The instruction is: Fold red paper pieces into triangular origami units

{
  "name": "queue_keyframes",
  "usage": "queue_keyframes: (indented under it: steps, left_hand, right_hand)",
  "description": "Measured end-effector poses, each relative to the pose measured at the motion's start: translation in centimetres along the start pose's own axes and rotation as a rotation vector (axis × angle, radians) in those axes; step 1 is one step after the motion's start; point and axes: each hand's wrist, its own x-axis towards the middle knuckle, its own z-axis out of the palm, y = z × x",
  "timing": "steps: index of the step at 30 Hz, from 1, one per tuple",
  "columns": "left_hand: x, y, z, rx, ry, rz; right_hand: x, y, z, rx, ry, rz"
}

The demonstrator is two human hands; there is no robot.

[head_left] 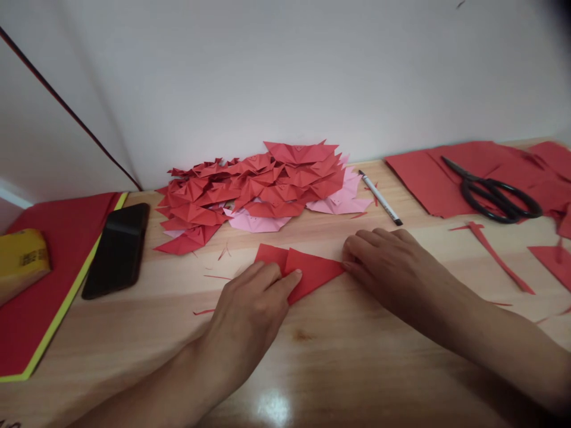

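A folded piece of red paper (312, 270) lies on the wooden table between my hands. My left hand (259, 291) presses on its left part, thumb across the front layer and fingers curled over the edge. At the pointed right corner, my right hand (375, 255) is closed, pinching the tip of the paper. Just behind rises a pile of folded red paper shapes (276, 184), several with small drawn marks. Pink folded shapes (341, 193) stick out from under the pile.
A white pen (380, 198) lies right of the pile. Black-handled scissors (495, 193) rest on red paper sheets (428, 178). Thin red scraps (502, 258) are scattered about. On the left are a black phone (118, 249), a red folder (53, 285) and a yellow packet (24, 258).
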Motion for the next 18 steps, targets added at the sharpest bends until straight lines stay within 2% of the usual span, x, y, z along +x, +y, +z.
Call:
queue_keyframes:
  steps: [11, 18]
  left_hand:
    - [-0.07, 0.31, -0.18, 0.086, -0.045, -0.014]
    - [-0.10, 0.64, -0.07, 0.163, -0.108, -0.045]
  right_hand:
    - [-0.38, -0.32, 0.14, 0.015, 0.016, -0.006]
    - [-0.90, -0.85, 0.16, -0.022, 0.094, -0.172]
